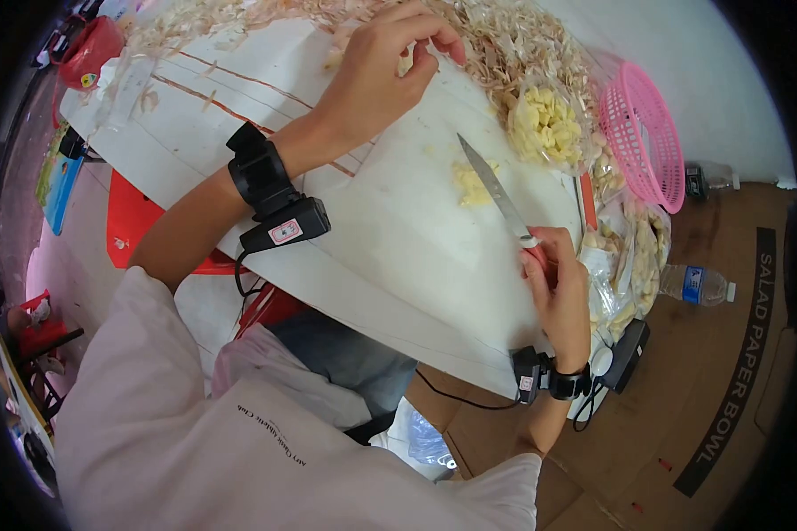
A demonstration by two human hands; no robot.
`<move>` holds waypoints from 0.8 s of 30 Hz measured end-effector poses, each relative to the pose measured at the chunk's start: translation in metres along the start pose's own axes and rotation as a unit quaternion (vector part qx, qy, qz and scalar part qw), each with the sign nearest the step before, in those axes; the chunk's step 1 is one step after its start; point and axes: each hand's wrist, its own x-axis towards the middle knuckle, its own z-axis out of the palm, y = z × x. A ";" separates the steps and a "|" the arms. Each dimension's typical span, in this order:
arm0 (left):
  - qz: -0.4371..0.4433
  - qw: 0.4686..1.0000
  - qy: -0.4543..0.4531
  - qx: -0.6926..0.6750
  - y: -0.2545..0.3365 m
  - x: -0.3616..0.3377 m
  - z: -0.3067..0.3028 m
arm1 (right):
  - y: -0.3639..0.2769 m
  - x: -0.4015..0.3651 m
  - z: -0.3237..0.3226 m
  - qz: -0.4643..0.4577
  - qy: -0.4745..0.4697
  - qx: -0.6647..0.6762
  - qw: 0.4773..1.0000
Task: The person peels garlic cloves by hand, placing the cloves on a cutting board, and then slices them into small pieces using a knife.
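Note:
My right hand (553, 274) grips the red handle of a knife (496, 188), its blade pointing up and away over the white tabletop. Under and beside the blade lies a small heap of pale yellow pieces (471, 186), which look like peeled garlic. My left hand (390, 66) is at the far side of the table, by the edge of a large heap of dry papery skins (527, 44). Its fingers are loosely curved, with the thumb apart from the index finger; the palm side is partly hidden. A clear plastic bag of peeled cloves (545, 124) sits right of the blade.
A pink plastic basket (642, 137) leans at the table's right edge, above another bag of cloves (642, 252). Plastic bottles (695, 285) lie on brown cardboard (726, 354). A red bowl (93, 53) is at the far left. Cables hang from both wrist devices.

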 end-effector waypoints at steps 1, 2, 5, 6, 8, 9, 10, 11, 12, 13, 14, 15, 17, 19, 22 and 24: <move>0.008 1.000 0.003 0.001 0.001 0.000 0.000 | 0.003 -0.001 0.000 -0.004 0.006 0.006 1.000; 0.017 1.000 0.005 0.002 0.002 0.000 0.000 | 0.002 -0.001 -0.001 -0.003 0.006 0.007 1.000; 0.027 0.999 0.003 0.017 -0.004 0.000 0.002 | -0.001 0.001 0.001 -0.013 0.007 -0.006 1.000; 0.029 0.999 0.001 0.016 -0.004 0.001 0.003 | 0.001 0.002 0.003 -0.033 0.012 -0.016 0.999; -0.013 1.000 -0.010 0.001 -0.004 0.000 0.004 | 0.000 0.003 0.004 -0.051 0.017 -0.026 0.998; -0.013 1.000 -0.012 0.000 -0.003 0.000 0.003 | -0.001 0.003 0.004 -0.054 0.019 -0.038 0.998; -0.007 1.000 -0.012 -0.006 -0.001 -0.001 0.003 | -0.002 0.002 0.004 -0.058 0.020 -0.050 0.997; 0.000 1.000 -0.011 -0.011 0.000 -0.001 0.002 | 0.000 0.002 0.005 -0.057 0.021 -0.050 0.997; 0.000 1.000 -0.012 -0.012 -0.001 -0.001 0.003 | 0.002 0.002 0.007 -0.077 0.039 -0.061 0.994; -0.011 1.000 -0.018 -0.007 -0.002 0.000 0.003 | 0.003 0.003 0.007 -0.098 0.058 -0.072 0.991; -0.022 0.999 -0.023 -0.001 -0.002 0.000 0.003 | 0.002 0.002 0.006 -0.098 0.059 -0.072 0.991; -0.021 0.999 -0.024 -0.002 -0.002 0.000 0.003 | -0.001 0.001 0.005 -0.080 0.047 -0.100 0.991; -0.022 1.000 -0.021 -0.004 -0.002 0.000 0.002 | -0.003 -0.002 0.006 -0.062 0.035 -0.129 0.989; 0.008 1.000 -0.024 -0.004 -0.016 -0.002 0.002 | -0.003 -0.002 0.007 -0.055 0.034 -0.146 0.987; 0.034 0.999 -0.026 -0.006 -0.019 -0.002 0.003 | -0.004 -0.007 0.006 -0.041 0.012 -0.161 0.986; 0.028 0.999 -0.027 -0.011 -0.016 -0.002 0.003 | -0.004 -0.007 0.007 -0.041 0.008 -0.162 0.986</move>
